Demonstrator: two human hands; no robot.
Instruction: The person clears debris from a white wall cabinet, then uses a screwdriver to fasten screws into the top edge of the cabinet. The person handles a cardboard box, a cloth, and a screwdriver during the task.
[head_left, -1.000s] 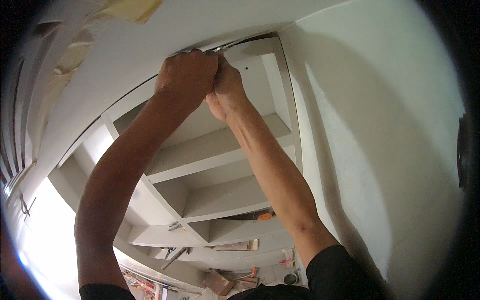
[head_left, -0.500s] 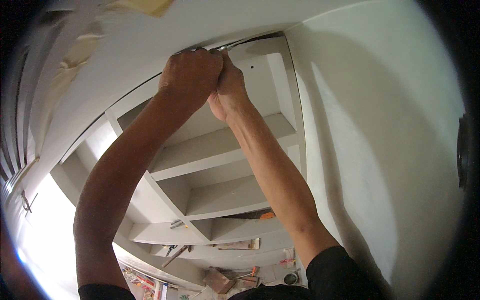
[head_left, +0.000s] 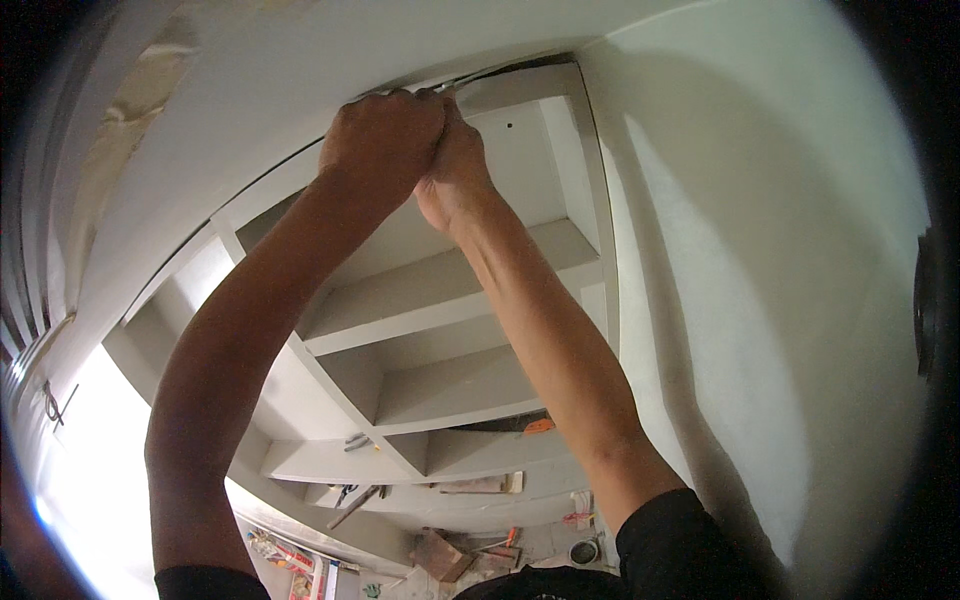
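- up top, where the shelf unit (head_left: 450, 300) meets the ceiling (head_left: 330, 60): both hands raised, pressed together at the dark gap (head_left: 520, 68) along the unit's upper edge.
- left hand (head_left: 385, 140): fingers curled tight into a fist, knuckles toward cam, fist up against the ceiling line. what's inside the fist is hidden; can't tell for sure.
- right hand (head_left: 455, 165): tucked just behind/beside the left, touching it, fingers bent upward toward the gap. grip itself hidden by the left hand, can't tell if clenched or loose.
- thin pale tool tip (head_left: 447, 90) pokes out betw. the two hands, pointing into the gap; too small to tell what kind. likely held by one or both hands, which one unclear.
- forearms come up from lower edge, left arm crossing in front of the unit's middle shelves; black sleeves at btm.
- unit: white, open compartments, small dark hole (head_left: 508, 126) in the back panel of the top right compartment, just right of the hands.
- right side: plain white wall (head_left: 740, 300), touching the unit's side.
- lower shelves: pliers-like tool (head_left: 356, 440), orange item (head_left: 538, 426), flat board (head_left: 480, 485).
- floor far below: clutter, wood block (head_left: 440, 555), round can (head_left: 583, 551).
- far left: bright window glare (head_left: 90, 450).
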